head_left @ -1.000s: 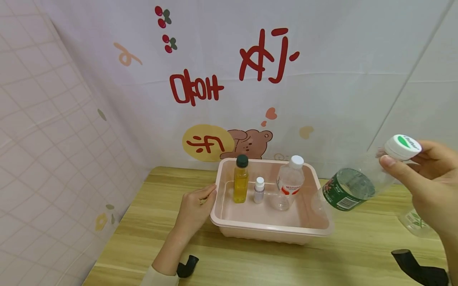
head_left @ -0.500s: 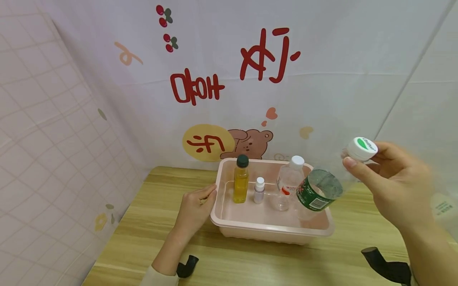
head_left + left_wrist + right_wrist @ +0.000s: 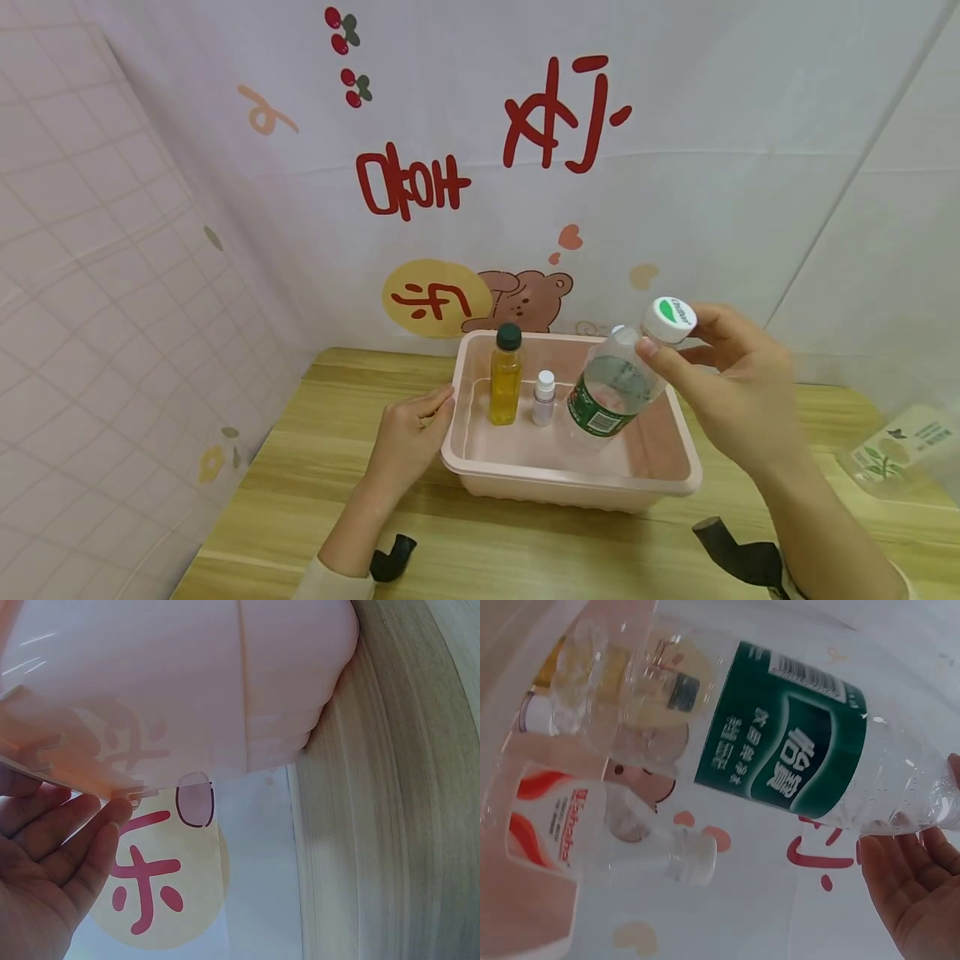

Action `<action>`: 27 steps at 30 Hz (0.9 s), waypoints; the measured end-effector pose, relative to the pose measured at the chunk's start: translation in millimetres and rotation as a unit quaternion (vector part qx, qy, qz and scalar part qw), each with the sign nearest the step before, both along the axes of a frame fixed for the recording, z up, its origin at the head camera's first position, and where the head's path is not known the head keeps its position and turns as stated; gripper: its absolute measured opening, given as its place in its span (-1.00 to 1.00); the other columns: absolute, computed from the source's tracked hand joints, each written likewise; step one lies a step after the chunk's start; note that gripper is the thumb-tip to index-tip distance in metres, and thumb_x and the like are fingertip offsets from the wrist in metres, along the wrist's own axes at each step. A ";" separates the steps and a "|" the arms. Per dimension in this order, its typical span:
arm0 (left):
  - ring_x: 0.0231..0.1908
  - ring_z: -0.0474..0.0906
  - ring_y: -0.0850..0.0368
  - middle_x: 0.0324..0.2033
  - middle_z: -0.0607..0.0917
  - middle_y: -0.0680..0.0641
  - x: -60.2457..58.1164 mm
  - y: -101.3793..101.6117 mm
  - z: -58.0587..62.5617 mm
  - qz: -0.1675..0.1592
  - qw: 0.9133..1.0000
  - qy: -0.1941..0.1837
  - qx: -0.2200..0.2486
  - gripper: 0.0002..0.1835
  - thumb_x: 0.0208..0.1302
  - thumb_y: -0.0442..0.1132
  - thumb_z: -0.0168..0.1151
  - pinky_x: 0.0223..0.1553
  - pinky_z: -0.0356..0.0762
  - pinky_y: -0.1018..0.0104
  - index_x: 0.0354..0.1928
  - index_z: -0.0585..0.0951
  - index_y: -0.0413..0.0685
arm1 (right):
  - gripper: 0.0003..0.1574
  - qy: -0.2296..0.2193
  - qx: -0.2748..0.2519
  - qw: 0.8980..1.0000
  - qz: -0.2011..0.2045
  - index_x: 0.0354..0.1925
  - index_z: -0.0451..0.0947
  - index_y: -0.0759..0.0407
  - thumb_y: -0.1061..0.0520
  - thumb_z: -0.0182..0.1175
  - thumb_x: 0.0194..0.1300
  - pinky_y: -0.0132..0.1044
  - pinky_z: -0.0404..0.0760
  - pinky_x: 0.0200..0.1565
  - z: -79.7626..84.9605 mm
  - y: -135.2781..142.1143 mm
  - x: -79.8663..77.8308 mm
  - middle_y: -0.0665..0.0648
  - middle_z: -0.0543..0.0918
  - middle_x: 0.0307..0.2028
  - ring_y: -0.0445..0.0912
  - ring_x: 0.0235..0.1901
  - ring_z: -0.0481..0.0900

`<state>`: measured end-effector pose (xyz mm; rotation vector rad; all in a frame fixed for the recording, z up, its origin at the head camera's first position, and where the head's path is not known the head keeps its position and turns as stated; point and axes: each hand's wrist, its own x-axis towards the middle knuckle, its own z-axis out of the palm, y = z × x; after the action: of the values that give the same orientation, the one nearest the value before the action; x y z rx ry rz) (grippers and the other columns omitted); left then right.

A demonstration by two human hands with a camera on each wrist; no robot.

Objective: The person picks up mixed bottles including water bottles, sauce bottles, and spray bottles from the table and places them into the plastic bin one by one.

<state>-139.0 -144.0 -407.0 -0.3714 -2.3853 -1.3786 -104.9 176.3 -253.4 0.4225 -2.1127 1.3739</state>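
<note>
My right hand [image 3: 742, 392] grips a clear plastic water bottle [image 3: 603, 408] by the neck, just below its white cap. The bottle tilts over the pink basin [image 3: 570, 477], its green label [image 3: 784, 727] facing the right wrist view. At the basin's left rim, my left hand [image 3: 408, 429] holds the edge, fingers [image 3: 94, 855] tucked under the lip. Inside the basin stand a bottle of yellow liquid [image 3: 506, 387] with a dark green cap and a small white-capped bottle [image 3: 543, 404]. A clear bottle with a red-and-white label [image 3: 551, 825] is mostly hidden behind the held one in the head view.
Another clear bottle with a leaf-print label [image 3: 885, 458] stands on the wooden table [image 3: 315, 492] at the right. A printed white cloth [image 3: 712, 208] hangs close behind the basin. Black curved pieces [image 3: 742, 554] sit at both wrists.
My right hand has carried the green-labelled bottle leftward, from beyond the basin's right side to over its inside, covering the red-labelled bottle. The left hand stays at the rim.
</note>
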 end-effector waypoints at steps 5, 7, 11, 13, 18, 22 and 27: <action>0.11 0.71 -0.06 0.05 0.77 -0.17 -1.3 1.3 0.9 0.006 1.000 0.005 -0.003 -0.72 0.41 -0.31 0.34 0.09 0.69 0.05 0.09 0.77 -0.25 | -0.61 -0.009 0.022 1.000 0.013 -0.06 0.71 0.32 0.44 0.52 0.11 -0.49 0.69 -0.22 -6.1 -16.1 -4.0 -0.06 0.77 -0.20 -0.19 -0.24 0.71; 0.11 0.71 -0.07 0.05 0.77 -0.18 -1.8 1.9 1.2 0.007 1.000 0.008 -0.005 -0.73 0.41 -0.32 0.34 0.09 0.69 0.04 0.08 0.77 -0.26 | -0.60 -0.027 0.026 0.999 0.019 -0.04 0.71 0.27 0.39 0.54 0.13 -0.43 0.72 -0.31 -9.2 -22.1 -5.0 -0.08 0.76 -0.19 -0.19 -0.29 0.72; 0.10 0.71 -0.08 0.04 0.77 -0.18 -2.7 3.1 1.4 0.009 1.000 0.009 -0.008 -0.73 0.40 -0.33 0.35 0.10 0.69 0.03 0.08 0.77 -0.27 | -0.60 -0.058 0.025 0.997 0.035 -0.01 0.69 0.23 0.32 0.55 0.17 -0.31 0.76 -0.41 -15.9 -32.5 -7.8 -0.04 0.74 -0.17 -0.10 -0.35 0.74; 0.11 0.71 -0.08 0.04 0.77 -0.18 -3.1 3.4 1.6 0.009 1.000 0.009 -0.009 -0.73 0.40 -0.33 0.35 0.10 0.68 0.03 0.08 0.77 -0.28 | -0.59 -0.067 0.028 0.997 0.039 0.00 0.69 0.22 0.28 0.56 0.19 -0.28 0.78 -0.37 -19.8 -37.0 -9.6 -0.01 0.74 -0.15 -0.06 -0.33 0.74; 0.11 0.71 -0.08 0.04 0.77 -0.19 -3.0 3.5 2.4 0.006 1.000 0.012 -0.009 -0.73 0.41 -0.34 0.34 0.11 0.68 0.04 0.08 0.76 -0.30 | -0.57 -0.095 0.034 0.994 0.044 0.04 0.70 0.13 0.16 0.56 0.22 -0.21 0.78 -0.29 -30.6 -46.5 -13.7 -0.02 0.75 -0.10 -0.05 -0.28 0.76; 0.10 0.71 -0.09 0.04 0.77 -0.20 -2.3 3.6 2.6 0.006 1.000 0.013 -0.009 -0.72 0.40 -0.34 0.34 0.08 0.69 0.04 0.08 0.75 -0.31 | -0.57 -0.108 0.045 0.992 0.053 0.05 0.70 0.08 0.10 0.56 0.24 -0.23 0.77 -0.22 -40.6 -53.2 -18.6 -0.04 0.76 -0.07 -0.09 -0.19 0.73; 0.10 0.71 -0.09 0.04 0.77 -0.19 -2.2 3.6 1.8 0.007 1.000 0.015 -0.011 -0.73 0.40 -0.34 0.34 0.08 0.69 0.05 0.08 0.75 -0.31 | -0.53 -0.105 0.054 0.991 0.063 0.08 0.70 0.11 0.13 0.57 0.21 -0.23 0.76 -0.14 -53.3 -61.5 -25.2 -0.06 0.76 -0.05 -0.13 -0.07 0.70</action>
<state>-141.2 -140.4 -405.1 -0.3785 -2.3762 -1.3339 -130.1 114.8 -306.8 0.4797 -2.3757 1.4334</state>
